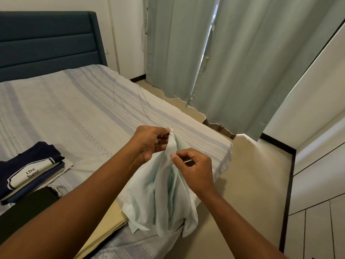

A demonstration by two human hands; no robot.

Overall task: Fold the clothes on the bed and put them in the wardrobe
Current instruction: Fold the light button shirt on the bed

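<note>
A pale shirt [168, 202], not folded yet, is pinched by the left hand [149, 144] and right hand [194, 169], fingers curled. Left of the fingers, folded clothes [31, 171] are stacked, not put away.

One head-worn wide-angle view, looking forward and down.
It looks from beside the near edge of the bed [74, 101], close above the left hand [149, 143] and right hand [196, 171] gripping a pale garment [168, 202]; the headboard [46, 43] lies further off to the left, the curtains [233, 62] ahead.
</note>
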